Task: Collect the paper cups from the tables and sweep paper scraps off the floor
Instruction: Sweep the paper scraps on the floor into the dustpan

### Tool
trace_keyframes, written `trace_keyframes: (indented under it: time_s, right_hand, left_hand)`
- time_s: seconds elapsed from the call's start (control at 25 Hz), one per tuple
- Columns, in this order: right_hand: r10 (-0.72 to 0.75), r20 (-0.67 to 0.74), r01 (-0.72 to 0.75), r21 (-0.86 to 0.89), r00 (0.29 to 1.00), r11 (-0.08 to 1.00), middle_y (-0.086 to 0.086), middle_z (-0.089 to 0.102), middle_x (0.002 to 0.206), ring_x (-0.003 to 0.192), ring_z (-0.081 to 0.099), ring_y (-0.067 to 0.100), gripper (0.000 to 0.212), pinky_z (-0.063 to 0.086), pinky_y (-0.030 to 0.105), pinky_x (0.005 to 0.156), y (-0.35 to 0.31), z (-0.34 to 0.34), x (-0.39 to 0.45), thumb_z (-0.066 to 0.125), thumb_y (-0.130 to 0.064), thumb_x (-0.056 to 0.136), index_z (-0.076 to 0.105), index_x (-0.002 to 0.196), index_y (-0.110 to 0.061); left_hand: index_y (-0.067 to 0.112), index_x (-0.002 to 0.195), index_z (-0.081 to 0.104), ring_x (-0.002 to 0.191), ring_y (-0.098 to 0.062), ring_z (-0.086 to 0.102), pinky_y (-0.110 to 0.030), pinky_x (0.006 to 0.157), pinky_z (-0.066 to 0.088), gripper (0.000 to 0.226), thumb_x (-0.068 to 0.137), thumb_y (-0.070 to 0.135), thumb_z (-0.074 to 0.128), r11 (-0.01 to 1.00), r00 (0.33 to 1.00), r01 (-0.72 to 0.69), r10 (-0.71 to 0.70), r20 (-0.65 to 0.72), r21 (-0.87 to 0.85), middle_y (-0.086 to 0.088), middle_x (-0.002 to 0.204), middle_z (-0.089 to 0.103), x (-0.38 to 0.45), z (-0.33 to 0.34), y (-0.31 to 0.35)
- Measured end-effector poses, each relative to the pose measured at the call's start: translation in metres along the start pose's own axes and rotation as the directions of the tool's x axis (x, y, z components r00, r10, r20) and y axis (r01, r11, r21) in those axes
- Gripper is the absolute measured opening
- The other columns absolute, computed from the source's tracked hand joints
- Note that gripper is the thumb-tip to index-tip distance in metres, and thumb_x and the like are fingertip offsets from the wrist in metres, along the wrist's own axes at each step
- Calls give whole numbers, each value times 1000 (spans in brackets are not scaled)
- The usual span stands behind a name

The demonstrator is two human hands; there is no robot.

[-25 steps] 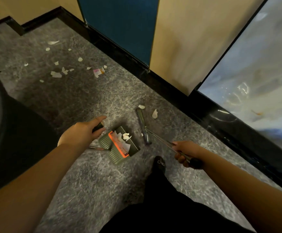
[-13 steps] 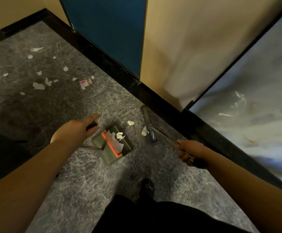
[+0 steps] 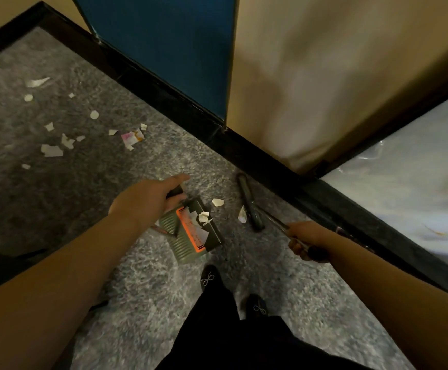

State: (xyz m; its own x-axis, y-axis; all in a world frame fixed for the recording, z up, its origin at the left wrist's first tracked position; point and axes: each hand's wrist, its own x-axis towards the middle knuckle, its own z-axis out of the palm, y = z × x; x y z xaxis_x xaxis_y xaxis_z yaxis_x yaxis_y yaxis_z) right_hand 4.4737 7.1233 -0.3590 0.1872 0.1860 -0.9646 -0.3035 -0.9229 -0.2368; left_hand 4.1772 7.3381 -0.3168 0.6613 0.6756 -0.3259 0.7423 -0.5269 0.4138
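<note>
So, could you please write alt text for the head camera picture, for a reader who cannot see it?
A person sweeps a grey floor: the left hand holds a green dustpan with paper bits in it, and the right hand grips a small broom beside two loose scraps. More paper scraps lie scattered farther off to the left, near a black skirting board.

an indoor public or commercial room, perhaps an office or café hallway: grey marbled floor (image 3: pixel 57 198) edged by a glossy black skirting (image 3: pixel 244 150), cream wall (image 3: pixel 324 76) and a blue panel (image 3: pixel 164 44). beyond the fingers (image 3: pixel 180 178) of the left hand, torn paper scraps (image 3: pixel 52 150) litter the floor; beside them a dustpan (image 3: pixel 190 233) and broom (image 3: pixel 249 204) show cleaning underway.
</note>
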Motion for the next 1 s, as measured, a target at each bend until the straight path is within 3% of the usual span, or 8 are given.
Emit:
trace_keyframes:
  time_s: [0.2, 0.32, 0.4, 0.56, 0.8, 1.0]
  right_hand:
    - [14, 61, -11, -50, 998, 999, 6, 47, 58, 35, 41, 10, 27, 32, 17, 35, -27, 50, 11, 37, -6, 96, 55, 117, -9]
    - [11, 109, 2, -120, 994, 993, 7, 46, 59, 34, 42, 10, 35, 32, 17, 35, -31, 79, 8, 34, -4, 95, 52, 125, -6]
    - [31, 154, -10, -136, 988, 991, 4, 45, 58, 34, 41, 9, 39, 32, 16, 36, -32, 94, 2, 34, -4, 95, 49, 132, -6]
    - [102, 295, -69, -118, 950, 991, -1, 43, 53, 36, 39, 5, 42, 29, 15, 35, -35, 104, -19, 34, -10, 98, 43, 136, -25]
    - [66, 276, -55, -49, 959, 997, 0, 44, 53, 35, 39, 5, 35, 29, 14, 33, -40, 87, -42, 37, -9, 99, 48, 128, -26]
    - [-4, 222, 19, -65, 975, 998, 1, 46, 54, 35, 39, 6, 39, 29, 15, 34, -37, 73, -47, 39, -9, 99, 45, 133, -27]
  left_hand:
    - [42, 147, 34, 78, -27, 63, -32, 62, 45, 56, 95, 40, 55, 998, 998, -51, 53, -39, 31, -11, 91, 69, 5, -8, -15]
    - [43, 146, 33, 75, -25, 63, -29, 58, 38, 56, 95, 40, 55, 998, 997, -54, 56, -47, 38, -9, 85, 68, 4, -12, -23]
    - [43, 146, 34, 75, -25, 63, -30, 59, 42, 55, 95, 40, 55, 999, 997, -51, 52, -50, 14, -8, 86, 68, 2, -11, -25]
    - [47, 147, 29, 70, -20, 53, -32, 60, 45, 56, 95, 46, 50, 998, 999, -10, 13, -46, 63, -5, 83, 63, -7, -9, -28]
    - [47, 146, 31, 88, -25, 62, -31, 70, 45, 54, 95, 46, 49, 1000, 1000, 12, -12, -14, 13, -8, 102, 67, -28, -4, -28]
    - [47, 148, 28, 81, -23, 59, -32, 67, 44, 55, 96, 46, 48, 998, 999, 53, -53, -11, 20, -7, 98, 66, -30, -6, -23]
